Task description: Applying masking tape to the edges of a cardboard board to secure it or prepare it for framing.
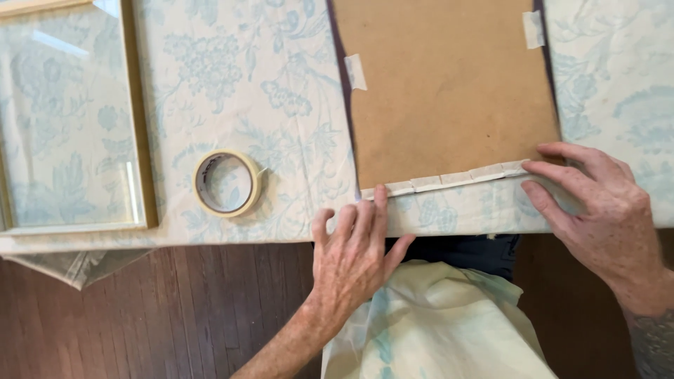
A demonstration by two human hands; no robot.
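Observation:
A brown backing board (pixel 449 84) lies on the table at the upper right, with dark fabric edging showing along its sides. Pieces of masking tape (pixel 449 180) run along its near edge; further tabs (pixel 355 71) sit on the side edges. My left hand (pixel 354 253) rests flat at the near left corner, fingertips touching the tape strip. My right hand (pixel 597 210) presses its fingertips on the tape at the near right corner. Neither hand holds anything.
A roll of masking tape (pixel 227 183) lies left of the board. A gold picture frame with glass (pixel 70 119) sits at the far left. The table is covered by a pale blue floral cloth (pixel 232 77). Light fabric (pixel 435 323) lies on my lap above a dark wood floor (pixel 140 316).

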